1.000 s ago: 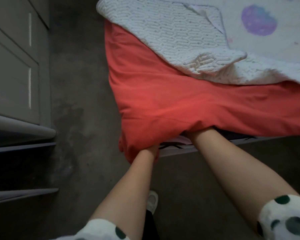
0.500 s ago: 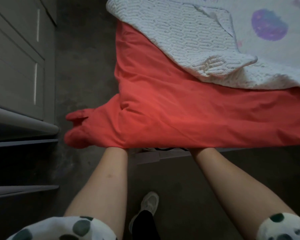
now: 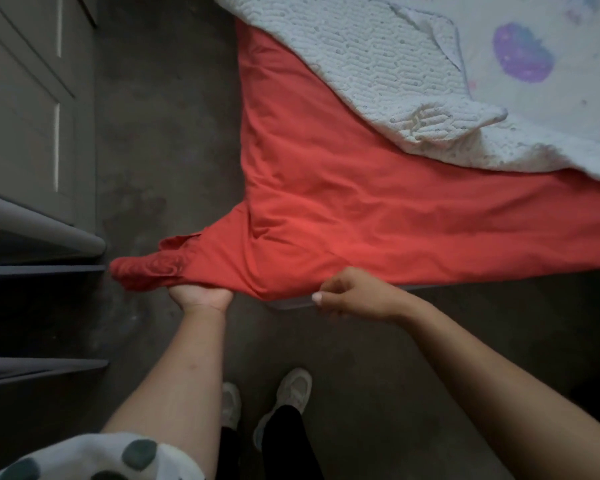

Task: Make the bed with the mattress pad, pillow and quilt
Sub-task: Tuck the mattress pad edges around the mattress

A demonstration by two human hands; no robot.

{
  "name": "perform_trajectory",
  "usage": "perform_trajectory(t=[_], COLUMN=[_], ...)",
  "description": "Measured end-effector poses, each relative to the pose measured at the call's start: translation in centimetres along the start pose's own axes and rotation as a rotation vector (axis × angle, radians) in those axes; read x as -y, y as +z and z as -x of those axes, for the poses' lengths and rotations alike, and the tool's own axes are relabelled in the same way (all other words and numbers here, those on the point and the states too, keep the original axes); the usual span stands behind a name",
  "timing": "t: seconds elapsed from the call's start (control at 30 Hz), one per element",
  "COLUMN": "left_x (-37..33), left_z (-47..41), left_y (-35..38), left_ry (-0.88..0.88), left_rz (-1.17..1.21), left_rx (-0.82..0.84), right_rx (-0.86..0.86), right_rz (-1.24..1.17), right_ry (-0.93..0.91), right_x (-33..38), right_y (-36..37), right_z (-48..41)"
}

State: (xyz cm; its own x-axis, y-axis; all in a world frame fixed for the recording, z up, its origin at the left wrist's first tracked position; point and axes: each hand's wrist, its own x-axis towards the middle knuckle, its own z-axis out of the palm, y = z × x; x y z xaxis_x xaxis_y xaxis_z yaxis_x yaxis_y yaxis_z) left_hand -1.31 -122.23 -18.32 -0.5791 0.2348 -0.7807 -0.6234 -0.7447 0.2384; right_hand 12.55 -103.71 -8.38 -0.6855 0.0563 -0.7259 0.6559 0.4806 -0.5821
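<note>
The red mattress pad (image 3: 361,209) covered the bed corner at mid-frame. Its loose corner was drawn out toward the left edge of the frame, with its long axis nearly level and its bunched tip near the cabinet (image 3: 32,116). The left hand (image 3: 200,296) gripped that corner from below, its fingers buried in the gathered cloth. The right hand (image 3: 355,296) sat against the pad's lower hem, just right of the bed's corner. Its fingers were curled and the thumb pointed left, but it could not be told whether they pinched the hem.

The corner to be fitted lay up and to the right of the left hand, which was the nearer one to the slack. The tuck would probably have to travel that way, with the right hand steadying the hem.

There was one pad, one white quilt (image 3: 378,64) crumpled at upper right, two hands and two shoes (image 3: 291,389). No pillow was in view.
</note>
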Motion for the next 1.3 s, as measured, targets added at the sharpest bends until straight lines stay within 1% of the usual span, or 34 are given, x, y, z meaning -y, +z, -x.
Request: perform_trajectory(t=[0.03,0.1,0.13,0.17,0.23,0.33,0.37,0.43,0.47,0.5,0.57,0.6,0.67,0.73,0.77,0.83,0.97,1.0,1.07,1.13,1.2,1.27,1.3], left_x=[-0.2,-0.7,-0.9,-0.9,-1.2,-1.7,-1.8,-1.5,-1.1,-0.6,0.1,0.0,-1.0,-2.2,-2.6,-2.4,-0.5,-0.5,0.0,1.2,2.9,4.5,5.1], left_z=[0.2,0.3,0.4,0.3,0.5,0.7,0.9,1.5,1.9,1.8,1.0,0.6,-0.2,-1.0,-1.1,-1.0,-1.8,-2.1,-3.3,-4.6,-4.1,-2.5,-2.0], left_y=[0.2,-0.1,-0.4,-0.8,-0.9,-0.9,-0.8,-0.3,0.0,0.1,0.1,0.0,-0.2,-1.3,-1.7,-3.0,-5.5,-6.0,-7.0,-7.3,-5.5,-2.5,-1.7], left_ry=[0.012,-0.003,0.002,0.011,0.014,0.008,0.000,-0.018,-0.023,-0.014,0.071,0.130,0.218,0.259,0.253,0.218,0.147,0.126,0.054,-0.017,-0.128,-0.395,-0.502], left_rz=[-0.011,0.040,0.056,0.072,0.090,0.136,0.100,-0.019,-0.100,-0.173,-0.281,-0.291,-0.303,-0.372,-0.390,-0.390,-0.415,-0.461,-0.692,-0.897,-0.962,-0.988,-0.971], left_rx=[0.040,0.066,0.070,0.080,0.131,0.128,0.142,0.176,0.157,0.082,-0.261,-0.381,-0.484,-0.540,-0.556,-0.610,-0.752,-0.768,-0.781,-0.691,-0.591,-0.424,-0.372], right_rx=[-0.084,-0.266,-0.339,-0.375,-0.361,-0.257,-0.241,-0.269,-0.292,-0.322,-0.409,-0.462,-0.532,-0.527,-0.523,-0.537,-0.592,-0.605,-0.622,-0.635,-0.642,-0.637,-0.631], right_rz=[0.044,0.107,0.187,0.288,0.466,0.695,0.750,0.867,0.921,0.963,1.006,1.014,1.036,1.050,1.056,1.062,1.056,1.049,1.026,1.019,1.020,1.029,1.031], right_ry=[-0.095,-0.248,-0.298,-0.334,-0.321,-0.176,-0.143,-0.116,-0.102,-0.088,-0.092,-0.114,-0.163,-0.180,-0.183,-0.210,-0.357,-0.384,-0.403,-0.397,-0.396,-0.410,-0.416], right_x=[0.8,1.9,2.4,2.5,2.0,0.5,-0.1,-1.0,-1.4,-1.8,-2.5,-2.9,-3.1,-3.1,-3.0,-3.2,-4.3,-4.3,-4.2,-4.1,-4.2,-4.3,-4.3], right_y=[-0.2,-0.5,-0.6,-0.5,0.2,2.2,3.0,4.6,5.3,5.8,6.5,6.7,6.4,6.0,5.9,6.1,6.6,6.5,6.4,6.7,6.8,6.7,6.6], right_z=[0.1,-0.5,-0.9,-1.5,-2.7,-3.8,-4.0,-4.2,-4.5,-4.8,-5.6,-5.8,-6.3,-6.5,-6.6,-6.7,-6.4,-6.3,-6.3,-6.5,-6.5,-6.4,-6.4])
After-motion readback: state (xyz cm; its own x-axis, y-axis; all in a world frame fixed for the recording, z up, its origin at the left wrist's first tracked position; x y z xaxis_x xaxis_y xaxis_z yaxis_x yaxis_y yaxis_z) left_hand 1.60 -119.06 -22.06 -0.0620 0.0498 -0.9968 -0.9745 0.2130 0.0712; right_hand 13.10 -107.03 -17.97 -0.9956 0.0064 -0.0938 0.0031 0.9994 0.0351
